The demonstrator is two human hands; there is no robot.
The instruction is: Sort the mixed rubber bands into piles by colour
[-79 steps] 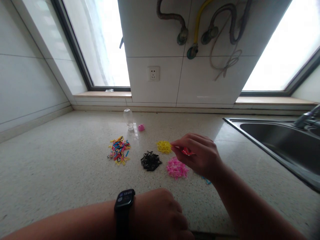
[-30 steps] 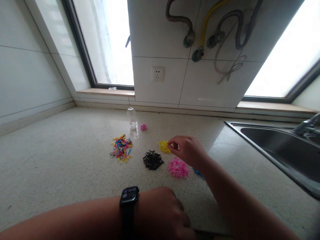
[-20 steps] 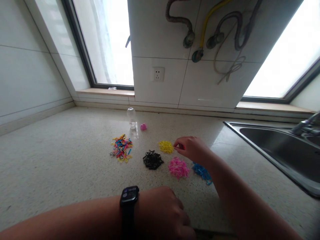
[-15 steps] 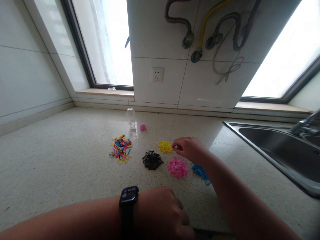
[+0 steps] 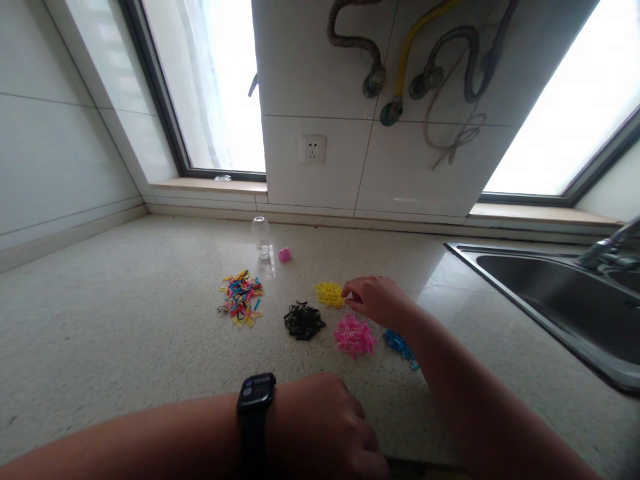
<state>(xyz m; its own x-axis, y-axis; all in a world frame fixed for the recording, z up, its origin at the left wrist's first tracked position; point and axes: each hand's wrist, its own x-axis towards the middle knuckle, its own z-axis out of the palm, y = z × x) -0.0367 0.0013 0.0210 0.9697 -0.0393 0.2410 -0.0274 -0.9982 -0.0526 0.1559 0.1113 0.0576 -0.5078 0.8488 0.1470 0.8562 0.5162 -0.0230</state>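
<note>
Small rubber bands lie sorted by colour: a yellow heap [image 5: 329, 294], a black heap [image 5: 304, 321], a pink heap [image 5: 355, 335] and a blue heap [image 5: 399, 344], partly covered by my right forearm. Further left is a mixed-colour heap of bands [image 5: 241, 297]. My right hand [image 5: 375, 298] is at the right edge of the yellow heap, thumb and index finger slightly apart, with no band visible between them. My left hand [image 5: 325, 427], below a black watch [image 5: 257, 393], rests curled at the counter's near edge, its fingertips hidden.
A clear plastic bottle [image 5: 261, 238] stands upside down behind the mixed heap, with a pink cap [image 5: 285, 255] beside it. A steel sink [image 5: 540, 293] is set into the counter [image 5: 125, 320] at right. Behind is a tiled wall with a socket [image 5: 315, 150] and hoses.
My right thumb and index finger were pinched together at the yellow heap and have now parted a little. My left hand keeps its place.
</note>
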